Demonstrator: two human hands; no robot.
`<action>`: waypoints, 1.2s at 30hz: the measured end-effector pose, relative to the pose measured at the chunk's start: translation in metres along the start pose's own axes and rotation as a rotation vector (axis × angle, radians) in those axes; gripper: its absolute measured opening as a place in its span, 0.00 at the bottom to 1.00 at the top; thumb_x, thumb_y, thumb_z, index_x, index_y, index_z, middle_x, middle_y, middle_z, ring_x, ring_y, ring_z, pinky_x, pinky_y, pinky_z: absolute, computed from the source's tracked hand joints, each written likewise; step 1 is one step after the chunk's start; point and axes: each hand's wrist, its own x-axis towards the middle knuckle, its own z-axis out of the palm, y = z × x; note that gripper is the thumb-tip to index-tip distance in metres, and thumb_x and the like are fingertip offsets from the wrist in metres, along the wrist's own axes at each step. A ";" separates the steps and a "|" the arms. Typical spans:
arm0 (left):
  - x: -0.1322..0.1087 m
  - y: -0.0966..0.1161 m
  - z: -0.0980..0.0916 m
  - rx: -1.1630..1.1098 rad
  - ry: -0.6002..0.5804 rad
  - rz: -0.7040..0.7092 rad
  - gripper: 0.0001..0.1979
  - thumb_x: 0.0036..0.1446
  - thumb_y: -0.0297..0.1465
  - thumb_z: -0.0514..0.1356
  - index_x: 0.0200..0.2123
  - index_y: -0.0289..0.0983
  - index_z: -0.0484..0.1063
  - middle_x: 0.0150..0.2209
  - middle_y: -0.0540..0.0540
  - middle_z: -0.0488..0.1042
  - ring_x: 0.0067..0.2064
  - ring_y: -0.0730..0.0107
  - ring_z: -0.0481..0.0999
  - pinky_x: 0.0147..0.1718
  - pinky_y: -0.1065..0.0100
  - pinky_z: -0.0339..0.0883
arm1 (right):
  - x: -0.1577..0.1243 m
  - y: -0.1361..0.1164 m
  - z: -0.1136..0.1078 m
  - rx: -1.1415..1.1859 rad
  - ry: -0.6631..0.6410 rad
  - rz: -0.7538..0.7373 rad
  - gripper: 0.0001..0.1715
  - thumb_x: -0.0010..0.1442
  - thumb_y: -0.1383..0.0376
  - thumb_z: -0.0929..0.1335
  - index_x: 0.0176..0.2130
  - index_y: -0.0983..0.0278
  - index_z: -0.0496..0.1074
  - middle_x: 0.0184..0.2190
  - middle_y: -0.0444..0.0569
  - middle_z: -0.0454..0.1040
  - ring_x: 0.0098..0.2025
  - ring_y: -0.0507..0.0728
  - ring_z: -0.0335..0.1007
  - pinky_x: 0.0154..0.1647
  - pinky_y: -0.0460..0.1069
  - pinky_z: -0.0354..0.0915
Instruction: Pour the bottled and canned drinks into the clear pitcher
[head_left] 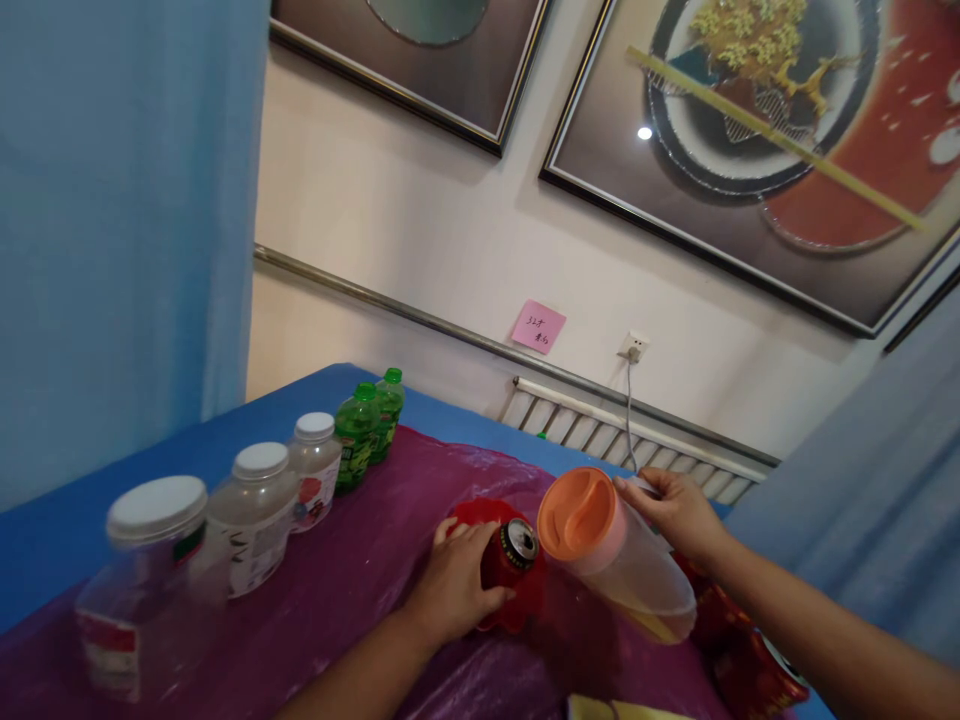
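Note:
My left hand (454, 585) is wrapped round a dark red can (501, 562) with an open silver top. Under and around the can is a red scalloped dish (529, 600) on the purple plastic sheet (345, 610). To the right, my right hand (679, 512) grips the handle of a clear pitcher (637, 580) with an orange lid (579, 515). The pitcher leans, its lid towards the can, and a little yellowish liquid shows low inside it.
Clear jars with white lids (157, 600) (259, 520) (313, 470) and green bottles (358, 435) line the left. Red cans (757, 675) lie by my right forearm. Something yellow (622, 709) shows at the bottom edge. A radiator (585, 425) stands behind the table.

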 end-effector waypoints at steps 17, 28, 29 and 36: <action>0.000 0.001 0.001 0.004 -0.006 -0.015 0.39 0.40 0.39 0.74 0.57 0.41 0.70 0.58 0.40 0.75 0.60 0.47 0.71 0.67 0.43 0.44 | 0.001 0.001 0.000 0.002 -0.014 0.018 0.32 0.57 0.40 0.67 0.21 0.59 0.54 0.20 0.38 0.47 0.23 0.50 0.45 0.22 0.46 0.45; 0.000 0.002 -0.002 0.000 -0.019 -0.016 0.38 0.40 0.38 0.74 0.57 0.43 0.69 0.59 0.41 0.75 0.60 0.49 0.71 0.67 0.44 0.43 | -0.002 -0.002 0.002 -0.051 0.008 -0.006 0.32 0.57 0.40 0.66 0.21 0.59 0.53 0.20 0.38 0.47 0.23 0.49 0.44 0.22 0.46 0.44; 0.000 0.002 -0.001 0.001 -0.020 -0.019 0.38 0.40 0.38 0.74 0.57 0.43 0.69 0.58 0.41 0.75 0.60 0.49 0.71 0.67 0.44 0.43 | -0.002 -0.003 0.002 -0.058 0.010 -0.003 0.32 0.57 0.40 0.66 0.21 0.59 0.53 0.20 0.38 0.47 0.23 0.49 0.44 0.22 0.46 0.44; 0.000 0.002 -0.001 0.005 -0.021 -0.007 0.38 0.41 0.39 0.74 0.57 0.43 0.70 0.58 0.41 0.75 0.60 0.49 0.71 0.66 0.45 0.45 | -0.003 -0.002 0.002 -0.048 0.004 0.004 0.32 0.57 0.40 0.66 0.21 0.59 0.54 0.20 0.38 0.47 0.23 0.49 0.44 0.22 0.46 0.44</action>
